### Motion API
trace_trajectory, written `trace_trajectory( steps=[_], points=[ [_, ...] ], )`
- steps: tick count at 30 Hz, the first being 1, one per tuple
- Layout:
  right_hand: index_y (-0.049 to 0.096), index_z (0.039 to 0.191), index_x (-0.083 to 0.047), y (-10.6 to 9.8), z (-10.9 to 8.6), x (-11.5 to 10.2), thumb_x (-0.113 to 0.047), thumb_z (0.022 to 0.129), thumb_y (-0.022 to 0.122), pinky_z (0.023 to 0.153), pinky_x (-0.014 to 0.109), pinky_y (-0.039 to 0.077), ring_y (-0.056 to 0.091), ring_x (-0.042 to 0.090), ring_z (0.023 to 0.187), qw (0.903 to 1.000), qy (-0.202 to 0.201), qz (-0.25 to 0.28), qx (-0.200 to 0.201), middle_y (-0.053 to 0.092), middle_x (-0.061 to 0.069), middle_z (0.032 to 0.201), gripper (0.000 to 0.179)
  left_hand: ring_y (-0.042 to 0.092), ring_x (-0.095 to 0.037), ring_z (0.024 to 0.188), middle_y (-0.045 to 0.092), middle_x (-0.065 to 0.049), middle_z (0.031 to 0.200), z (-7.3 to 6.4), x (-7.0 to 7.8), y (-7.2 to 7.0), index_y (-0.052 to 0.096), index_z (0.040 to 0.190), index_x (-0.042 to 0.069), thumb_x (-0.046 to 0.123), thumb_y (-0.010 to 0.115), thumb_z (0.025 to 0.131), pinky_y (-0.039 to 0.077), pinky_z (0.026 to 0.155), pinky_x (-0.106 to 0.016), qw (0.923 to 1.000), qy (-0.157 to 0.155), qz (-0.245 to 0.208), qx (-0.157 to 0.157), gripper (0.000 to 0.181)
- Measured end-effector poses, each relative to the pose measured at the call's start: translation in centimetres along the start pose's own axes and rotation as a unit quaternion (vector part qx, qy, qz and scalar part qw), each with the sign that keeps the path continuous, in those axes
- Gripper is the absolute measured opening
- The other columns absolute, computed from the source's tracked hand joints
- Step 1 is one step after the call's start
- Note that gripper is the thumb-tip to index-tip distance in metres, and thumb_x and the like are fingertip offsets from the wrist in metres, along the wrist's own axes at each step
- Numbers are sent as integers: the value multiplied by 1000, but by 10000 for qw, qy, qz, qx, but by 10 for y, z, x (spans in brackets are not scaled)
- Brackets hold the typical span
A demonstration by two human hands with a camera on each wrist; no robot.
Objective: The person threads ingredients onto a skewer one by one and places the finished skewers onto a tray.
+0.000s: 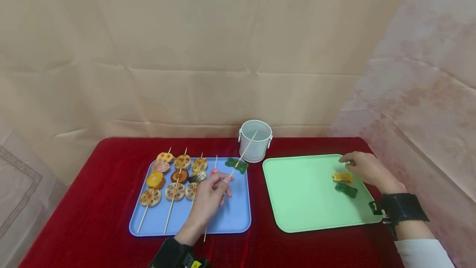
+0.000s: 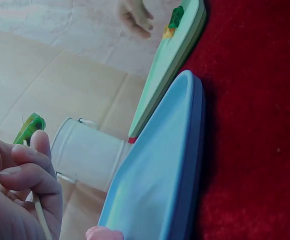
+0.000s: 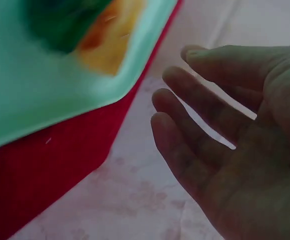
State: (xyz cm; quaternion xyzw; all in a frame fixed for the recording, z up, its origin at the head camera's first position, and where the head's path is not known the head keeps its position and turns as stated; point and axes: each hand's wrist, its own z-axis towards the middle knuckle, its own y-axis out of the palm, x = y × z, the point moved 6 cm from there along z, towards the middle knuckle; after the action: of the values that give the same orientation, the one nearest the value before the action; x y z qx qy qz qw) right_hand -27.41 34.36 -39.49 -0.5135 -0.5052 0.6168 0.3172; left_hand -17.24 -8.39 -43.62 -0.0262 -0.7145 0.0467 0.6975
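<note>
My left hand (image 1: 211, 195) holds a thin wooden skewer (image 1: 248, 146) above the blue tray, fingers curled round its lower part. One green pepper-like piece (image 1: 236, 164) is threaded on that skewer, whose tip points up and away. In the left wrist view the skewer stick (image 2: 41, 217) passes through the curled fingers. Over the right edge of the green tray (image 1: 297, 193) is my right hand (image 1: 366, 171), near a yellow pepper-like piece (image 1: 342, 177) and another green piece (image 1: 346, 190). The right wrist view shows its fingers (image 3: 177, 150) loosely bent, holding nothing.
Loaded skewers with lotus-root slices (image 1: 175, 192) and other toy food lie on the blue tray (image 1: 238, 218). Part of one skewer with a pink piece (image 1: 214, 171) is hidden by my left hand. A white bucket (image 1: 254, 148) stands behind the trays on the red cloth (image 1: 85, 206).
</note>
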Motion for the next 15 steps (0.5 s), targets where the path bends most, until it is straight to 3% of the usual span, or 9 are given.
trace_trajectory(
  steps=[9, 15],
  points=[
    [74, 106, 6, 17, -8, 16, 7, 86, 66, 79, 55, 56, 68, 37, 93, 9992, -165, -182, -303, 73, 19, 100, 21, 49, -12, 54, 66, -6, 72, -4, -1, -5, 71, 115, 0, 19, 59, 106, 39, 49, -22, 9999, -110, 91, -43, 23],
    [76, 101, 2, 24, -6, 22, 2, 86, 73, 71, 44, 53, 61, 26, 81, 9992, -90, -225, -310, 72, 11, 91, 15, 49, -11, 54, 66, -6, 73, -4, -5, -5, 70, 115, 1, 18, 58, 107, 39, 49, -21, 9997, -164, 140, -107, 23]
  ],
)
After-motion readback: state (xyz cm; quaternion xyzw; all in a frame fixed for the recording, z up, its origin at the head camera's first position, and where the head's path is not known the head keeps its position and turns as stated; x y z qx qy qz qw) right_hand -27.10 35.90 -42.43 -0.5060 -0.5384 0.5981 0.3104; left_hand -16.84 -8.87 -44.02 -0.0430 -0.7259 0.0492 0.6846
